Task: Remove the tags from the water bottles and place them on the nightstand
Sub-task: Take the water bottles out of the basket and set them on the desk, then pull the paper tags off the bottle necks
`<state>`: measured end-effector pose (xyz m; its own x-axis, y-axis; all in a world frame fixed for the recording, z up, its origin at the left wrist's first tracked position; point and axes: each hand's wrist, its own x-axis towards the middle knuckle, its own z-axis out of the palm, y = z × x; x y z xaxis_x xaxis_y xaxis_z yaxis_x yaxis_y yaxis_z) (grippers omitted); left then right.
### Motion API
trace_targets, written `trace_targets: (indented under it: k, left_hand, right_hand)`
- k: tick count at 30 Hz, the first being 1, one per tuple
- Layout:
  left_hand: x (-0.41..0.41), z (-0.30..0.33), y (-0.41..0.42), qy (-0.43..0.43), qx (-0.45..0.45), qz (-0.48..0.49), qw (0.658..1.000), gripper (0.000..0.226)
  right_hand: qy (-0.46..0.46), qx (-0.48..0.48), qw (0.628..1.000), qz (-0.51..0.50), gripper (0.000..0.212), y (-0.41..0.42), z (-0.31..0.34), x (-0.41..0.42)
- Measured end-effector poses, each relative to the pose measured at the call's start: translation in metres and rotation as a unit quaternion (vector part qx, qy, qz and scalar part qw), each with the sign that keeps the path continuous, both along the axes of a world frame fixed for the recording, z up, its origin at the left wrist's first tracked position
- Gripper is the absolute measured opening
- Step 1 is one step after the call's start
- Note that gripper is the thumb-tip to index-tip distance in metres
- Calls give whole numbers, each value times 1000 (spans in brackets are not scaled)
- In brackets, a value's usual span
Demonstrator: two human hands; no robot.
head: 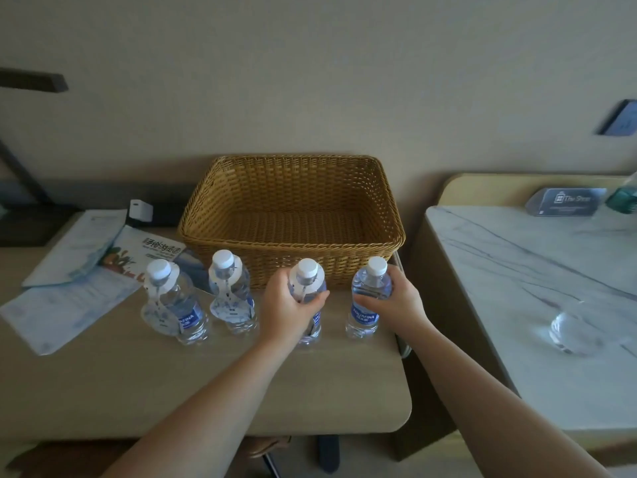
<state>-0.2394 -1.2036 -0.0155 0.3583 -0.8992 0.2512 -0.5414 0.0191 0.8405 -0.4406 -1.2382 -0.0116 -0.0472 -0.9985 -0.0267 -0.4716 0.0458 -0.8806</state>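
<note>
Four clear water bottles (368, 298) carry white caps and blue labels with white lettering; three wear white tags (229, 307) with dark print. Behind stands a golden-brown woven basket (293, 208) on a beige table (172, 391). At right, a white nightstand (517, 288) has grey marble veining.

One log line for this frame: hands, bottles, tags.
left hand: grips third bottle, tag on | right hand: grips fourth bottle, no tag visible | two left bottles: tagged, untouched
</note>
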Motion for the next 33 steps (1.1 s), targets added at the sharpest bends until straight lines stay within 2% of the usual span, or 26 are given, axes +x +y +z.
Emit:
trace_targets:
  k: [13, 17, 20, 23, 25, 27, 30, 33]
  left_hand:
    - [4, -7, -9, 9, 0, 31, 999, 58]
    - [4, -8, -10, 39, 2, 12, 999, 62]
    - [8, -4, -10, 69, 10, -45, 997, 66]
    - [19, 1, -4, 104, 49, -121, 986, 73]
    - [27, 5, 2, 135, 76, -168, 974, 67]
    - [34, 8, 6, 156, 89, -201, 963, 66]
    - [41, 8, 11, 158, 106, -239, 952, 75]
    - [45, 7, 18, 122, 110, -256, 953, 84]
  right_hand:
    - [-3, 4, 1000, 4, 79, -8, -3, 14]
    - [-21, -4, 999, -26, 91, 7, -2, 18]
    - [24, -33, 996, -78, 94, 29, -3, 18]
    - [87, -114, 980, -136, 74, 51, 0, 25]
    - [93, -161, 977, -108, 53, 57, 4, 39]
    - [84, -167, 981, -52, 40, 57, 6, 60]
    - [58, -129, 990, 15, 44, 50, 8, 93]
    - [44, -113, 992, 24, 53, 41, 9, 111]
